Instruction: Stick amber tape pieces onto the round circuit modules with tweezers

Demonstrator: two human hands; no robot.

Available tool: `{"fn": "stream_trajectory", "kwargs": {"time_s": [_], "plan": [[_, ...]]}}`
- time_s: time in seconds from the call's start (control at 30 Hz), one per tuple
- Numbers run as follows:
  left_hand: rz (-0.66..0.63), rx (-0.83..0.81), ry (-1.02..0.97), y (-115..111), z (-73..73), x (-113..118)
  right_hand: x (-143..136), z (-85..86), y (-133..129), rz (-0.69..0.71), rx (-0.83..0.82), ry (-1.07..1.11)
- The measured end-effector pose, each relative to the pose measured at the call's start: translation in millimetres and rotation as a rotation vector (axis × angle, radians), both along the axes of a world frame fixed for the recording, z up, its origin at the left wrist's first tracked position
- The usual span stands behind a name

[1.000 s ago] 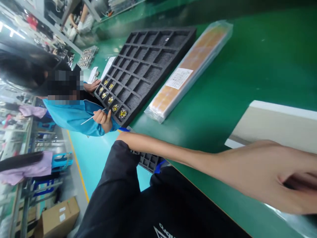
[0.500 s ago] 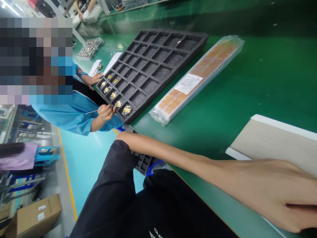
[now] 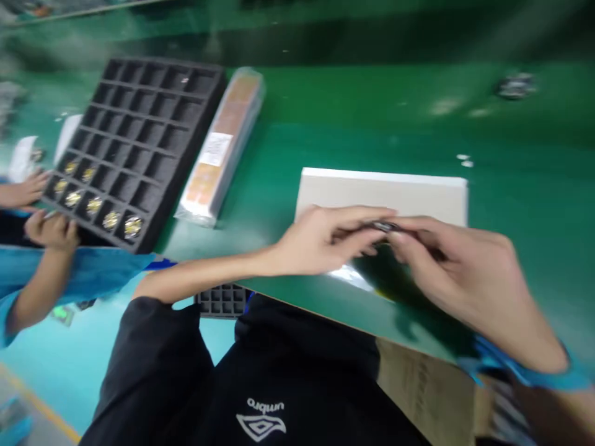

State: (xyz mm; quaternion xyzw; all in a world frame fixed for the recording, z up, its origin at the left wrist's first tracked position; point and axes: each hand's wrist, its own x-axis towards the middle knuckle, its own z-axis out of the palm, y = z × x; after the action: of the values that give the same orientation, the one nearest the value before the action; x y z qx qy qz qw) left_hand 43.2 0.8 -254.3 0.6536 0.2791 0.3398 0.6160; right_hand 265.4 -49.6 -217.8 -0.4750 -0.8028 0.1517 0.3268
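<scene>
My left hand [image 3: 320, 241] and my right hand [image 3: 458, 266] meet in front of me, fingertips almost touching. Between them they pinch a small dark metallic part [image 3: 383, 226], seen nearly edge-on and blurred; its exact kind does not show. Below and behind the fingers lies a beige pad with white edges [image 3: 381, 192], flat on the green table [image 3: 288, 136]. Something shiny and clear [image 3: 351, 277] lies on the table under my hands, partly covered by them.
To the left stands a black foam tray [image 3: 139, 133] with several round gold-and-silver parts in its lower pockets. Beside it lies a wrapped, labelled orange strip pack [image 3: 223, 145]. A co-worker's hand [image 3: 53, 230] is at the tray. Another round part [image 3: 515, 87] sits far right.
The view has swung right. My right hand has come into sight, and both hands now show, holding the small part over the pad. The co-worker's hand stays by the tray.
</scene>
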Motion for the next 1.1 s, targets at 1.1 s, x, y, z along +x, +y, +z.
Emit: {"fn": "stream_trajectory", "kwargs": {"time_s": [1.1], "plan": [[-0.116,0.860,0.479,37.6,18.2,-54.5,0.9,-32.1,41.4,0.192,-0.177,0.350]]}}
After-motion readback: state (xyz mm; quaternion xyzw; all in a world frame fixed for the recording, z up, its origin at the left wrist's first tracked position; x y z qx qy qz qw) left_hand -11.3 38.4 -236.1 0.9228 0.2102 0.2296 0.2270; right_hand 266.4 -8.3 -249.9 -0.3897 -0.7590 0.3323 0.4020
